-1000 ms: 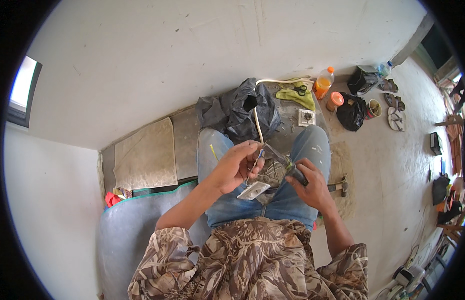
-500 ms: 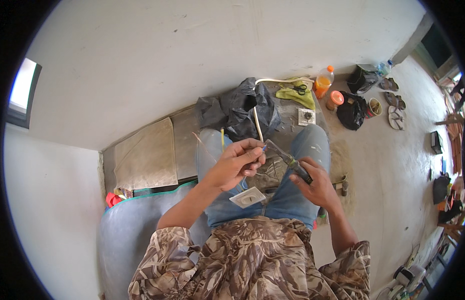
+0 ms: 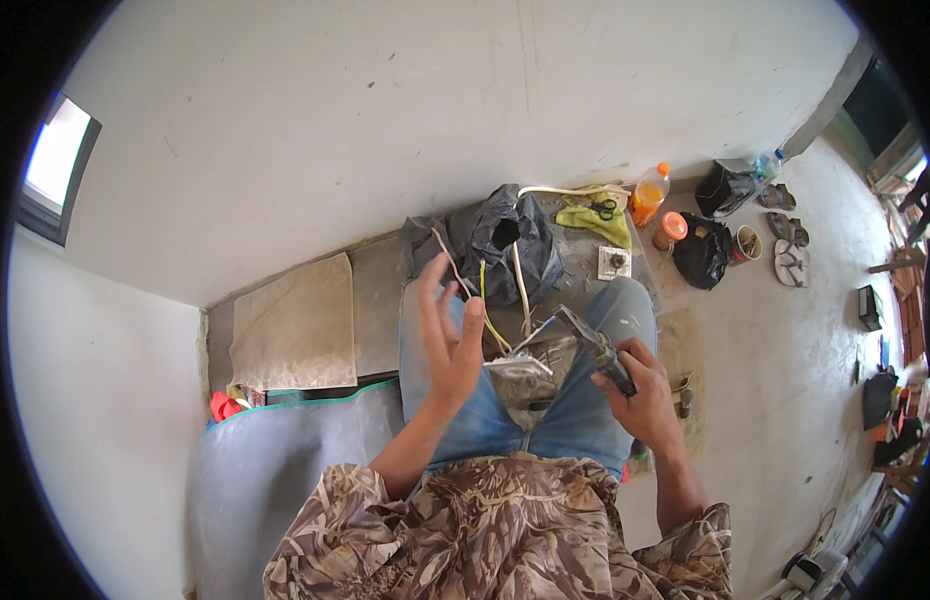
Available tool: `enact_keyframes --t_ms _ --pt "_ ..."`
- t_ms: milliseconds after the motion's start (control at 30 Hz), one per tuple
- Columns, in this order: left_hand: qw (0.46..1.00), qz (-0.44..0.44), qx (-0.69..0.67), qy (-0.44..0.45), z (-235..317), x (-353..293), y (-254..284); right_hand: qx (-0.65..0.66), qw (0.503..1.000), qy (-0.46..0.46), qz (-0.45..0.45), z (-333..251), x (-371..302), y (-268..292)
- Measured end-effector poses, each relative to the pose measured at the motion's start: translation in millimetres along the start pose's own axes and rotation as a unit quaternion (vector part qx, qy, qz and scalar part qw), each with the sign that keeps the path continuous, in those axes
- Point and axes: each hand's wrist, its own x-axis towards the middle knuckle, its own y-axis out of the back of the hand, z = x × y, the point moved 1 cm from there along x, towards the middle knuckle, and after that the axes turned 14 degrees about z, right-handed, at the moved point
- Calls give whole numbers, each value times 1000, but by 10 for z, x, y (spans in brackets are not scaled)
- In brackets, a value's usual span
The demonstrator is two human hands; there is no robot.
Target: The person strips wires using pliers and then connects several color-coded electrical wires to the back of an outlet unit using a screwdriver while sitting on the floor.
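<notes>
Head view: the person sits on the floor (image 3: 785,330) with legs in blue jeans stretched toward a white wall.

The left hand (image 3: 447,335) is raised above the left thigh, palm turned up, its fingers (image 3: 432,280) spread and loosely curled. A yellow wire (image 3: 488,310) and a pinkish wire (image 3: 451,258) run past these fingers; whether they pinch either wire is hard to tell at this size.

The right hand (image 3: 640,395) is closed around the dark handles of pliers (image 3: 595,345), whose head points up and left toward a white cable (image 3: 523,290). The cable rises from the lap to the black bag (image 3: 505,245) lying beyond the knees.

A small silvery plate (image 3: 518,367) rests on the lap between the two hands, just beside the wire ends.

Farther off on the floor, an orange bottle (image 3: 648,195) stands by a green cloth (image 3: 593,222) with scissors (image 3: 605,208) on it. A white square switch plate (image 3: 614,263) lies near the right knee. Sandals (image 3: 787,262) lie well apart to the right. A grey sack (image 3: 275,460) lies at the person's left side.
</notes>
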Motion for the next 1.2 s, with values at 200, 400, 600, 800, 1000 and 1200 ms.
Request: enact_keyframes --t_ms 200,400,600,800,1000,1200 --pt "929 -204 -105 292 105 -15 -175 -19 999 14 46 -61 -33 110" --pt "907 -336 -37 251 228 93 -206 94 985 -125 72 262 -46 147" --pt "864 -428 -21 263 403 166 -161 336 909 -237 -66 402 -114 -34" --pt "748 -526 -89 395 460 296 -55 355 902 -222 -102 359 -4 -115" --pt "763 -484 -92 418 448 260 -124 281 946 -149 -63 235 17 -231" --pt "783 -468 -99 397 353 205 -121 337 905 -250 71 323 -35 -344"
